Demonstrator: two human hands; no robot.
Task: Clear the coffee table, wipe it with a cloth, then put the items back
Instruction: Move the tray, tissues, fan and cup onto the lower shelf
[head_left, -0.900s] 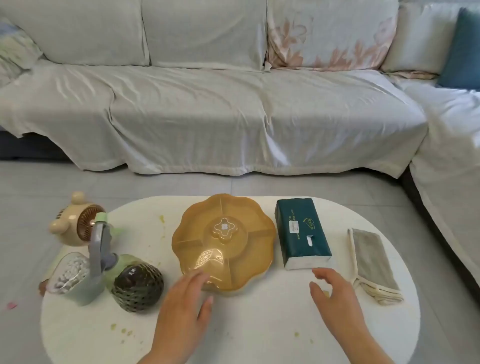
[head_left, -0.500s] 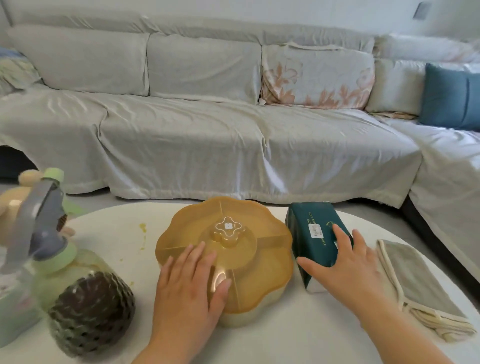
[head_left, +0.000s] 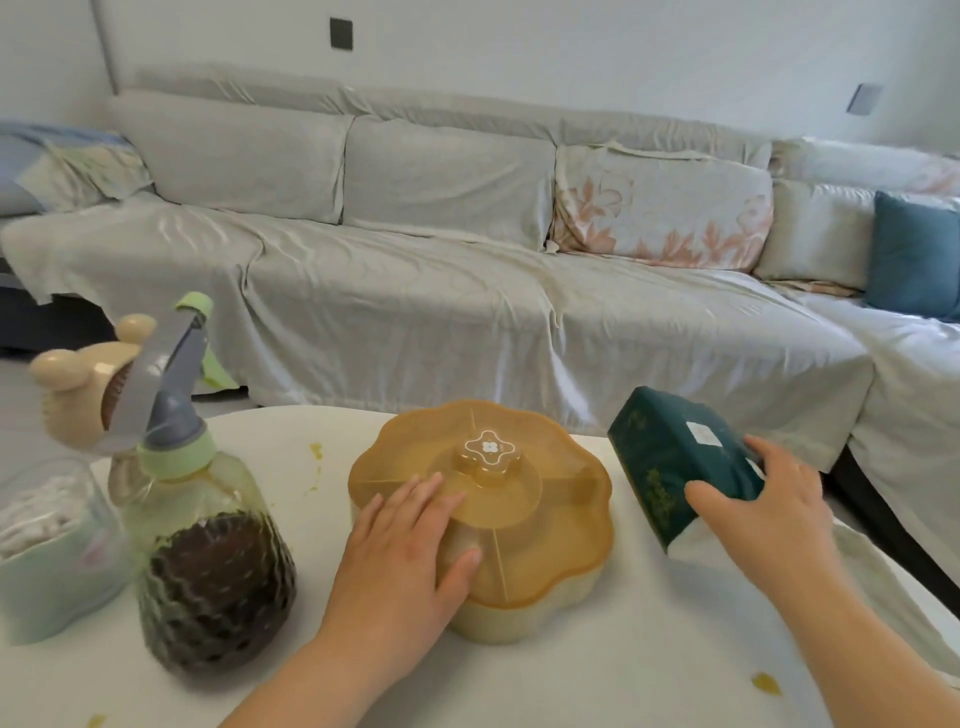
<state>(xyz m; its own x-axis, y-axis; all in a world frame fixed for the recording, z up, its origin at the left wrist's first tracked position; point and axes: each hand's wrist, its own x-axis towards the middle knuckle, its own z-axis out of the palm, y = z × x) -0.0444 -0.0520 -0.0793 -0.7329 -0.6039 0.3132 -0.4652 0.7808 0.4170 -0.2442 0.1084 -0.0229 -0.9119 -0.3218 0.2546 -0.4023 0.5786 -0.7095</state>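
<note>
On the white coffee table stands an amber flower-shaped snack box with a lid knob. My left hand rests on the near left of its lid, fingers spread flat and thumb down the side. My right hand grips a dark green tissue pack, which is tilted up off the table at its far end. The grey cloth shows only as a pale strip behind my right forearm.
A spray bottle with dark liquid stands at the left, beside a cotton-swab box and a beige snail-shaped fan. Yellow crumbs dot the table. A covered sofa runs behind and along the right.
My right hand closed around the tissue pack and tipped it up off the table. My left hand moved onto the snack box lid. The camera dropped lower and closer.
</note>
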